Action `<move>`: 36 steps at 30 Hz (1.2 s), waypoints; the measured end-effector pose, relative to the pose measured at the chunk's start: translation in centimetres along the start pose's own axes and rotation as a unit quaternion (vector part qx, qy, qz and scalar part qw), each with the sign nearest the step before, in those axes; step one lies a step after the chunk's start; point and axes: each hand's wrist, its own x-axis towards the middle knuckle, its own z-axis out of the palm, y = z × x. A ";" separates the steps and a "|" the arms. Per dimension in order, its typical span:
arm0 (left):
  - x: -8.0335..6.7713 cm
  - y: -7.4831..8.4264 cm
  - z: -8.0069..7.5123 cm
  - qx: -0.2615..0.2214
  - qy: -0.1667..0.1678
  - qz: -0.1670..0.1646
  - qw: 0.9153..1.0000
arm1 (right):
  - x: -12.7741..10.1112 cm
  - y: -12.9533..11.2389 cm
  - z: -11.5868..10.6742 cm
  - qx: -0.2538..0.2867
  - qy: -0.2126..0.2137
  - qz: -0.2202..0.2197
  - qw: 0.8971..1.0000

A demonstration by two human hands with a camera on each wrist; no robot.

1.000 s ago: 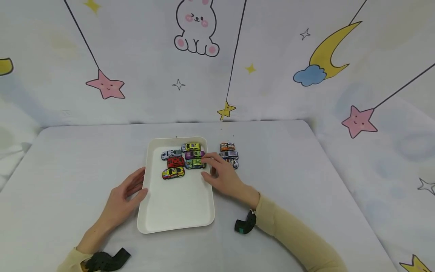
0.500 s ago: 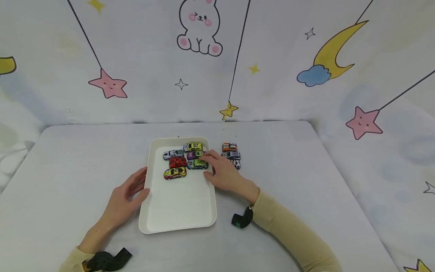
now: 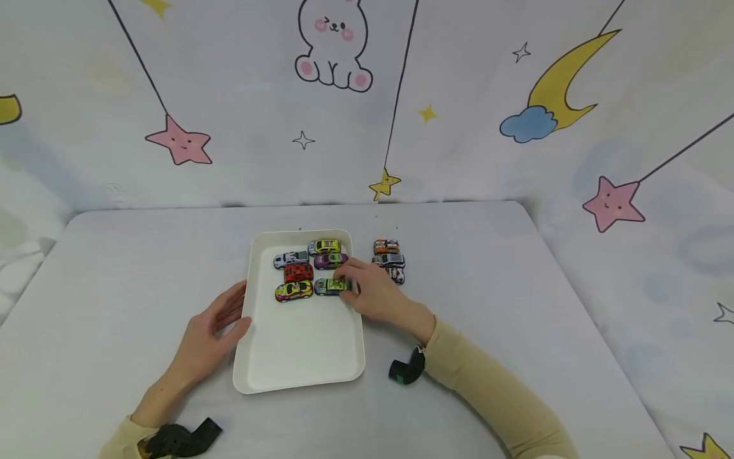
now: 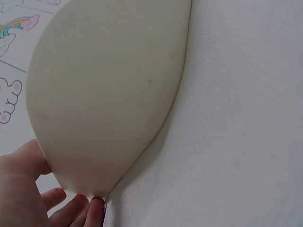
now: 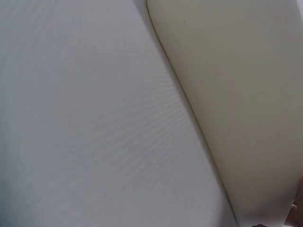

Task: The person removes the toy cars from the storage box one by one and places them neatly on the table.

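Observation:
A white rectangular tray lies on the table with several small toy cars in its far half. My right hand reaches over the tray's right rim and pinches a green and yellow toy car, its right end hidden by the fingers. A purple car and a yellow one stand beyond it; red, white and yellow-red cars are to its left. My left hand rests against the left rim, fingers relaxed. The left wrist view shows its fingertips at the tray wall.
Right of the tray, an orange car, a grey car and a black-and-white car stand in a column, the last partly behind the right hand. A cloth-covered wall rises behind the table.
My right hand has taken hold of the green and yellow toy car and drawn it a little nearer, leaving a gap to the purple one. The left hand and tray stay put.

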 end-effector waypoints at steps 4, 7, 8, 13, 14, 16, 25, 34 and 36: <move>0.0 0.2 0.0 -0.003 0.001 0.009 1.000 | 0.0 -0.2 0.0 0.007 0.000 0.005 1.000; 0.0 0.3 -0.1 -0.002 0.001 0.008 1.000 | -0.1 -0.3 0.1 0.006 0.006 0.005 1.000; 0.0 0.2 -0.1 -0.001 0.000 0.006 1.000 | -0.1 -0.4 0.1 0.001 0.010 0.003 1.000; -0.1 0.0 -0.2 0.005 -0.001 -0.002 1.000 | -0.2 -0.4 0.4 -0.031 0.046 -0.032 0.998; -0.1 0.0 -0.2 0.006 0.000 -0.003 1.000 | -0.2 -0.4 0.5 -0.034 0.056 -0.042 0.997; -0.1 -0.1 -0.2 0.005 0.001 -0.002 1.000 | -0.2 -0.2 0.7 -0.036 0.077 -0.060 0.995; -0.1 -0.3 -0.1 0.002 -0.002 -0.004 1.000 | -0.5 1.2 1.3 -0.042 0.210 -0.153 0.965; -0.2 -0.5 -0.1 -0.001 -0.004 -0.012 1.000 | -0.9 2.0 1.5 0.006 0.324 -0.174 0.930; -0.1 -0.4 -0.1 -0.003 -0.004 -0.011 1.000 | -1.0 2.3 1.2 0.016 0.348 -0.171 0.922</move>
